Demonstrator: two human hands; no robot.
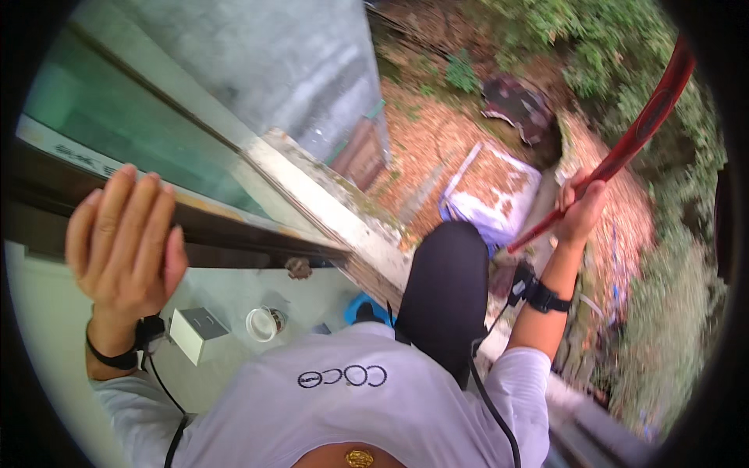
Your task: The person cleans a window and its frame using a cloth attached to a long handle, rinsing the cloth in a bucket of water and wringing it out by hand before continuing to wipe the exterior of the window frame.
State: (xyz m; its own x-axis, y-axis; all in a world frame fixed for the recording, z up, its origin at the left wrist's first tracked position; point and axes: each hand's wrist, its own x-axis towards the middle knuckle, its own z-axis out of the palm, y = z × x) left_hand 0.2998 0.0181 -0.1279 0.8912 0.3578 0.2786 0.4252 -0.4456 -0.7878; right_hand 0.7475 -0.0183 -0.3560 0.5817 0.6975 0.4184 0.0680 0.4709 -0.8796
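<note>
My right hand is closed around a long red pole, which slants from the upper right down towards my knee. My left hand lies against the dark frame of a glass window pane, fingers extended; its palm is hidden, so whether it grips the frame does not show. The green-tinted pane stands at the left, with a strip bearing writing along its edge. My knee in dark trousers is over the pale window sill, between the indoor floor and the outdoor ground.
Indoors are a small box-shaped cabinet, a white bucket and a blue object under my foot. Outside, far below, lie a white and blue leaf-covered container, a dark torn sheet and bushes. A grey wall stands beyond the sill.
</note>
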